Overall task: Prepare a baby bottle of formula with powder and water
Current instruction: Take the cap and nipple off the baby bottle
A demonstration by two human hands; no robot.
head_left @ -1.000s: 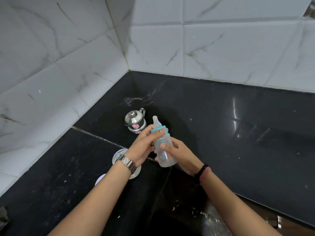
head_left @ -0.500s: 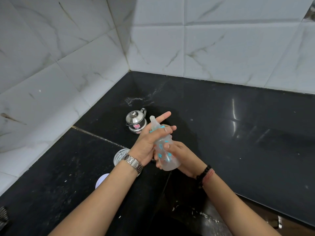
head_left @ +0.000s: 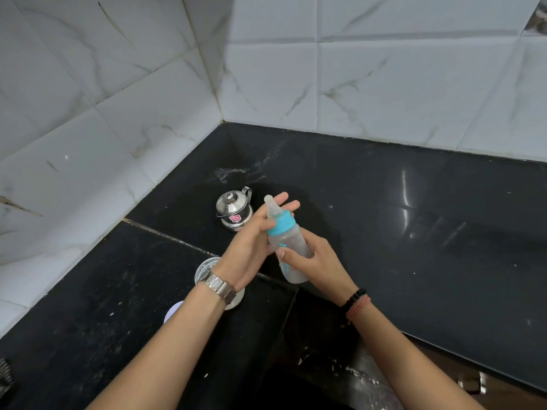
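Observation:
A clear baby bottle [head_left: 288,247] with a teal collar and a pale teat is held above the black counter, tilted with the teat pointing up and left. My right hand [head_left: 313,261] grips its lower body, fingers curled round it. My left hand [head_left: 254,241] lies flat against the bottle's left side, fingers straight and reaching past the collar. A cloudy whitish liquid fills the bottom of the bottle.
A small steel kettle [head_left: 233,210] stands on the black counter [head_left: 414,232] just behind my left hand. A round clear jar [head_left: 205,267] and a pale lid [head_left: 173,315] sit under my left wrist. White marble-look tiles [head_left: 384,84] line the corner.
My left hand has let go of the teal collar and opened flat along the bottle's side. The bottle has tilted slightly and its collar now shows fully.

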